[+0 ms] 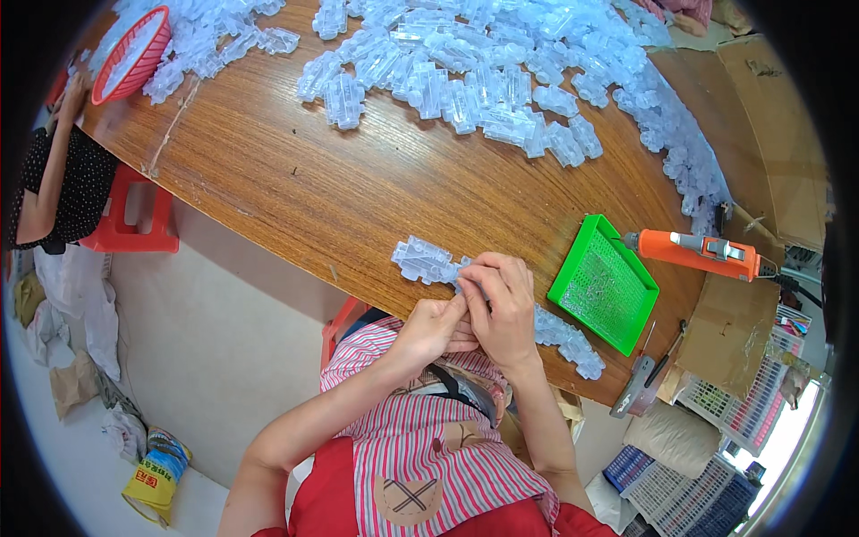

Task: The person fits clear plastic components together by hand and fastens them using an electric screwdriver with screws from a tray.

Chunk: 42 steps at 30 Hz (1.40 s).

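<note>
Two bare hands meet over the near edge of the brown wooden table (295, 192), in front of the person's striped apron (429, 434). Left hand (429, 329): thumb extended toward the other hand, fingers partly hidden; cannot tell whether it is clamped on anything. Right hand (503, 300): fingers bent and drawn together, tips pointing down beside the left thumb; any piece between them is too covered to confirm.

Position of pieces: a small group of clear plastic pieces (422, 259) lies on the table just beyond the fingertips, its right end meeting or passing behind the right hand. A short row of similar pieces (573, 345) lies to the right of that hand, along the table edge. A large heap of them (465, 72) covers the far side of the table.

Right of the hands: green tray (571, 257), tilted in view, small bits scattered over its floor. An orange power screwdriver (693, 252) is just beside it, tip toward the tray's far corner.

Far left: pink basket (150, 63) at the table edge, a co-worker's arm (55, 170) near it, red stool (161, 219) below.
</note>
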Available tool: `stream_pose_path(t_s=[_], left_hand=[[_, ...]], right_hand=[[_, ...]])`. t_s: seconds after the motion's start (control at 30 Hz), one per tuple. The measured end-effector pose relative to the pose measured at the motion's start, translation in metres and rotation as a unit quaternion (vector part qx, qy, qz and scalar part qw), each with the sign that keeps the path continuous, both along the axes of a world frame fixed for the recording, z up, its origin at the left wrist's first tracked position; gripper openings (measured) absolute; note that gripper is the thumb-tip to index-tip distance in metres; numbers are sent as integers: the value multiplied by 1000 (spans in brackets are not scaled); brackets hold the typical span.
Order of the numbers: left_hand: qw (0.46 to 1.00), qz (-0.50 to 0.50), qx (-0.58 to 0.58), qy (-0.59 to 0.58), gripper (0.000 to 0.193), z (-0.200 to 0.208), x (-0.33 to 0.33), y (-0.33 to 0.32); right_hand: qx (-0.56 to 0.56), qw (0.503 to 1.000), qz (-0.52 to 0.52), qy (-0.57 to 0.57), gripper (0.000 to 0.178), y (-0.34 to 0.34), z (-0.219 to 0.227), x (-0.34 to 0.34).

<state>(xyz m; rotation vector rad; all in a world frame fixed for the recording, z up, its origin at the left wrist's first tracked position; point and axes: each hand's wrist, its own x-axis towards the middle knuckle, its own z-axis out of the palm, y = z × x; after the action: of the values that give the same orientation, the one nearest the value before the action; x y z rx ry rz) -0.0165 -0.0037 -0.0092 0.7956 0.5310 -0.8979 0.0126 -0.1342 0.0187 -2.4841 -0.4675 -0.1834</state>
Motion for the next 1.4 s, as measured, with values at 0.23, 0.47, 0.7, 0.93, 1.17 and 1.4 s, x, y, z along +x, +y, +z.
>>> stream_pose_path(t_s=[0.23,0.47,0.7,0.93,1.17,1.4], left_hand=[[996,-10,-78,46,75,28,9,15],[890,125,-417,133,94,28,18,18],[888,164,-408,133,91,33,19,13],[964,138,-218,68,61,32,7,21],[996,79,30,40,61,24,3,38],[997,35,60,26,65,13,15,41]], right_hand=[[143,978,-149,22,13,-10,23,-17],[57,997,-34,34,21,-1,56,-41],[17,1000,-3,25,17,6,49,-49],[148,984,-57,82,15,10,45,-37],[80,995,-54,34,15,11,12,1],[33,998,-22,43,13,15,6,5]])
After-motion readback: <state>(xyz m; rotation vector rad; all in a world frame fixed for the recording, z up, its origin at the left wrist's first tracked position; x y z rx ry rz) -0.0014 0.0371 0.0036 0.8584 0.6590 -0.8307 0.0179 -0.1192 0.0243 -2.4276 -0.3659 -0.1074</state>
